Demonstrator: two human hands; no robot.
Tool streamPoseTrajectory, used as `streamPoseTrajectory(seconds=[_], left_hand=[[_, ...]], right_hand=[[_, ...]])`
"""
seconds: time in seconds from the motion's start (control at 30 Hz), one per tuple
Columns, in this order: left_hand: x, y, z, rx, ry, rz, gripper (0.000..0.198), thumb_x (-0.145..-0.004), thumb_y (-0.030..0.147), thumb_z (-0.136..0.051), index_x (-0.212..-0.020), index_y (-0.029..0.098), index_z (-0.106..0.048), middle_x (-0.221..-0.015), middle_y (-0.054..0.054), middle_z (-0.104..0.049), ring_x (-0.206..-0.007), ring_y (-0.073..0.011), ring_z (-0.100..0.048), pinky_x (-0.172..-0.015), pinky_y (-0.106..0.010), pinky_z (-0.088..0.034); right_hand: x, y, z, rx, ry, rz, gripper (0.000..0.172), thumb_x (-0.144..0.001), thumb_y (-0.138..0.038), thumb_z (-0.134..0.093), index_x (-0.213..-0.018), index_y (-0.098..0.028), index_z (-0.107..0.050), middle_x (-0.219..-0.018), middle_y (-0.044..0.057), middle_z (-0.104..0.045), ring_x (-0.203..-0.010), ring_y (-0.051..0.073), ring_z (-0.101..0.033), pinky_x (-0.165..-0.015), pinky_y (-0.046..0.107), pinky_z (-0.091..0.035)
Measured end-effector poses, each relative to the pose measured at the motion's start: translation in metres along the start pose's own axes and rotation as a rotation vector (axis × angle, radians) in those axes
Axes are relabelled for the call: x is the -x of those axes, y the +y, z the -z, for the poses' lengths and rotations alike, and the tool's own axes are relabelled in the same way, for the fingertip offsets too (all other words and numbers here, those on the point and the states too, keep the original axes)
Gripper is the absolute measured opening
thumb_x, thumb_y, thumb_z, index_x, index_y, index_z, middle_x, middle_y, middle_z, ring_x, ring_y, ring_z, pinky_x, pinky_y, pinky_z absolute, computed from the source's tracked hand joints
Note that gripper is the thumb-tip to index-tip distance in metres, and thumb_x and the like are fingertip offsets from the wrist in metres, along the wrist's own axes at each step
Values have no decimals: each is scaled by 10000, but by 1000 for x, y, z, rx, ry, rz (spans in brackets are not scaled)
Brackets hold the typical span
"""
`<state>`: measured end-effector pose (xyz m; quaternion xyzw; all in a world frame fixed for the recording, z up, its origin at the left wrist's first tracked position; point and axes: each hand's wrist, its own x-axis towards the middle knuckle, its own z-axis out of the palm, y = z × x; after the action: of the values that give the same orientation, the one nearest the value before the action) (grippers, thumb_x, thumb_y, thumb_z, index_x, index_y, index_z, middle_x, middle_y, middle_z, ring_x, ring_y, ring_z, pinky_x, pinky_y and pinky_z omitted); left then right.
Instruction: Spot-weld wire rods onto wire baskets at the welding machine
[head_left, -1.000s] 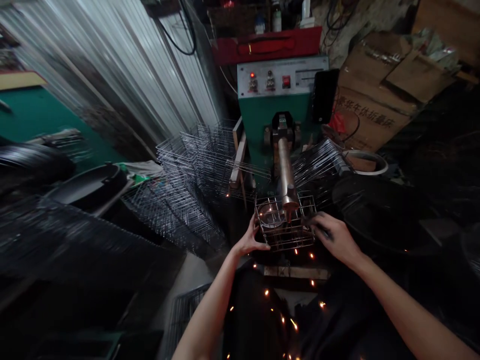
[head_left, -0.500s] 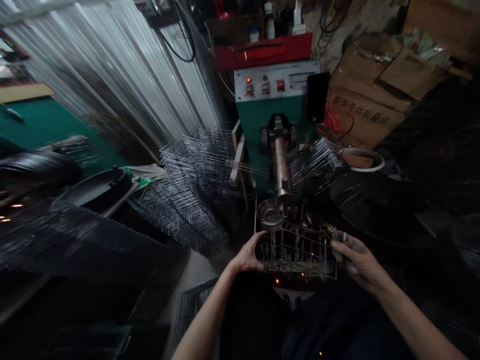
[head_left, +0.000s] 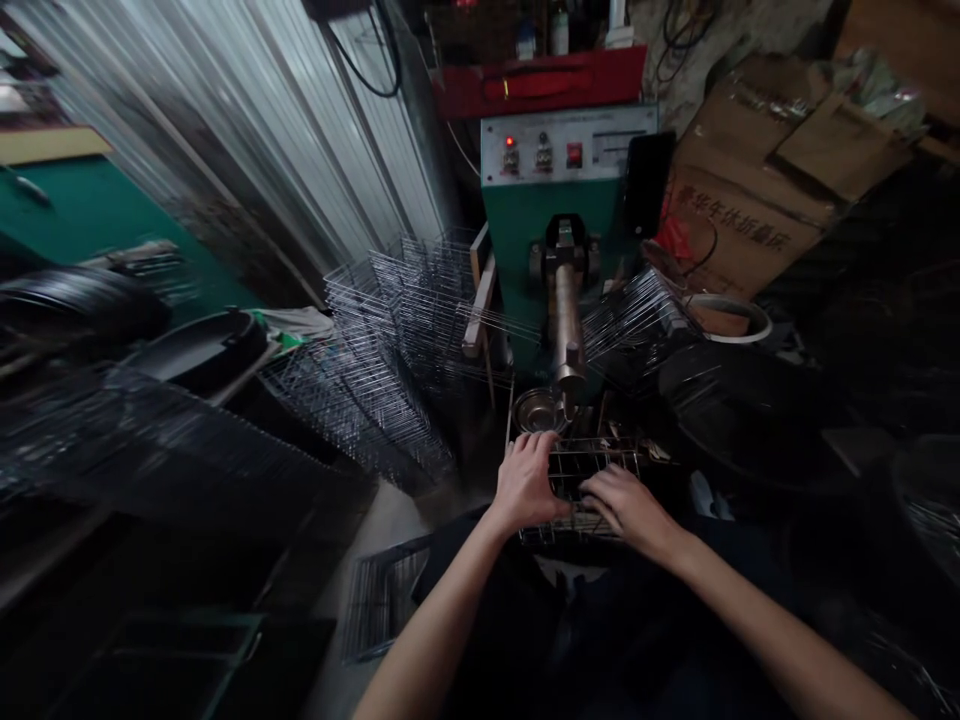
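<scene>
Wire basket [head_left: 592,462], left hand [head_left: 526,484], right hand [head_left: 624,508] atop

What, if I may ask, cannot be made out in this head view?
Head view, each item:
Middle of the silver wire basket: hidden by the left hand and right hand.
Small print on the white control panel of the green machine: too small to read.
Pale plastic bottles: cut off by the top edge.
Dark wire racks: blurred.
</scene>
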<state>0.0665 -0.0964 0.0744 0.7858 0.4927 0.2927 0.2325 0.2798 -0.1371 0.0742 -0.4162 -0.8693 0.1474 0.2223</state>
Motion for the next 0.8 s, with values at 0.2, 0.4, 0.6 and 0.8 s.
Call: streamPoseTrajectory(seconds=[0.2, 0.4, 0.6, 0.8], left_hand=[[3, 13, 9, 49, 128, 71, 991, -432, 254, -879, -1328, 254, -455, -1262, -99, -515, -1207, -388, -468, -1010, -511, -415], [-3, 17, 15, -23, 160, 84, 965, -439, 298, -885, -1295, 253, -443, -1274, -89, -507, -1192, -353, -514, -974, -461, -474], [-14, 16, 22, -94, 156, 133, 936, -473, 356, -871, -1285, 266, -416, -1284, -62, -518, -1214, -308, -528, -970, -418, -508], [-20, 16, 26, -130, 140, 132, 937, -495, 393, -868, -1300, 265, -404, -1280, -73, -541, -1178, -300, -558, -987, -435, -501]], right_hand=[[8, 3, -9, 332, 117, 199, 370, -938, -40, -477, -1265, -132, -623, -1148, 130, -696, -1040, 285, -596, -885, 432, -524], [1, 12, -1, 315, 152, 201, 402, -924, -60, -486, -1283, -160, -638, -1156, 117, -709, -1042, 270, -613, -878, 420, -525], [-14, 24, -1, 318, 123, 163, 399, -918, -78, -525, -1282, -197, -635, -1181, 87, -702, -1041, 260, -614, -892, 415, -510], [-24, 17, 7, 219, 163, 143, 316, -948, -78, -516, -1215, -204, -629, -1115, 83, -669, -1011, 260, -577, -919, 410, -475]])
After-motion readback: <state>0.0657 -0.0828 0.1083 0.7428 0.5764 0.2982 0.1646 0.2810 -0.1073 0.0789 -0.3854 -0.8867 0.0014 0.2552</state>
